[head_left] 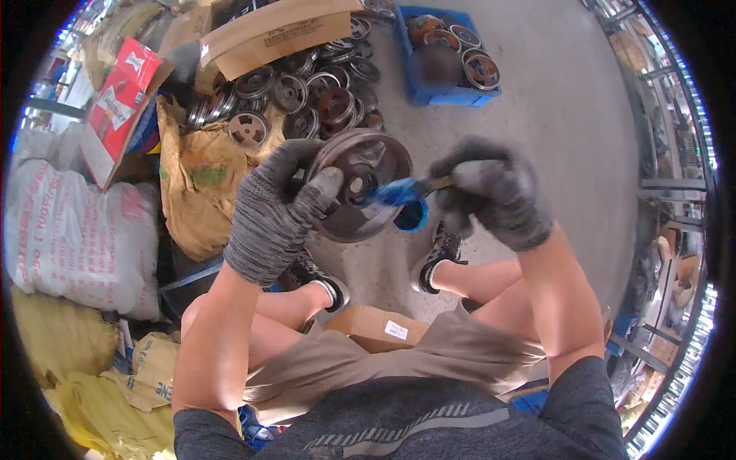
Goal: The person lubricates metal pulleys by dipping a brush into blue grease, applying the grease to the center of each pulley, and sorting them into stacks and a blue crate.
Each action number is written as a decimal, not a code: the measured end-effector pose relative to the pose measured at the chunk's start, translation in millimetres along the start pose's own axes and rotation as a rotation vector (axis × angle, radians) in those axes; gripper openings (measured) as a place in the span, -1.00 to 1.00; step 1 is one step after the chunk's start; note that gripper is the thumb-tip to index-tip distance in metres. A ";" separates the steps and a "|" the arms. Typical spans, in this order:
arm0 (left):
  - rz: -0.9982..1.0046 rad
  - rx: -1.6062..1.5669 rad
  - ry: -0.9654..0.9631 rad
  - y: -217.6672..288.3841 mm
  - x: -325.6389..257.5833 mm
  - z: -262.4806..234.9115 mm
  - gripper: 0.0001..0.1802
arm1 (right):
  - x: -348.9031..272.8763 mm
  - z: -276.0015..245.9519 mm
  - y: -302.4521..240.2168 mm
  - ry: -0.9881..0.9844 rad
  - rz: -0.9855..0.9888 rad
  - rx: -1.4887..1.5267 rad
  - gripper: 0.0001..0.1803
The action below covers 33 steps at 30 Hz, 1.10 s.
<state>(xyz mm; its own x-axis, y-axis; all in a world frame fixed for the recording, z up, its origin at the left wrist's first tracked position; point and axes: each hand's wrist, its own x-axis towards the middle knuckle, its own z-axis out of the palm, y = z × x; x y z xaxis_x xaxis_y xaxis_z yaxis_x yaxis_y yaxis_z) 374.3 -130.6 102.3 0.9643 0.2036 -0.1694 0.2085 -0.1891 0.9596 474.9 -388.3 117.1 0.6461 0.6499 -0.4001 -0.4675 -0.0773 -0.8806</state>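
My left hand [274,208], in a grey knit glove, grips a dark metal pulley wheel [362,161] by its left side, thumb across its face. The wheel has a grooved rim and a round hole at its hub. In my right hand [498,192], gloved alike and somewhat blurred, is a paintbrush [400,192] with blue-stained bristles. Its tip touches or nearly touches the wheel beside the hub; I cannot tell which. Below the brush, a small container with a blue rim [412,218] stands on the floor between my feet, partly hidden by the wheel.
Many similar metal wheels [330,103] lie heaped beyond my left hand, by a cardboard box [280,34]. A blue crate [452,96] holds more wheels. White sacks [84,238] and brown sacking [195,184] are at left. A carton [376,328] sits between my legs; shelving [675,195] lines the right.
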 end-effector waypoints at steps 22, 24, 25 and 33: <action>-0.002 -0.147 -0.108 -7.9 8.6 12.0 -0.44 | -0.6 7.4 15.4 0.031 -0.382 -0.416 -0.74; -0.070 -0.156 -0.181 0.8 7.3 13.4 -0.45 | 0.4 -0.3 13.4 -0.022 -0.410 -0.500 -0.74; -0.070 -0.156 -0.183 -0.4 6.9 14.8 -0.45 | 0.5 -4.5 12.1 -0.078 -0.437 -0.585 -0.74; -0.049 0.173 -0.068 -4.2 12.8 11.9 -0.52 | -17.3 -25.4 -15.6 0.017 -0.283 -0.764 -0.77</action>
<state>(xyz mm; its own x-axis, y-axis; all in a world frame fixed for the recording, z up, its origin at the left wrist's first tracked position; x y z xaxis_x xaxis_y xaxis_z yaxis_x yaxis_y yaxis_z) 387.7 -138.6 93.5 0.9599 0.1520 -0.2356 0.2749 -0.3444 0.8977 486.4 -417.6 131.3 0.6898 0.7113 -0.1352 0.2511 -0.4102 -0.8767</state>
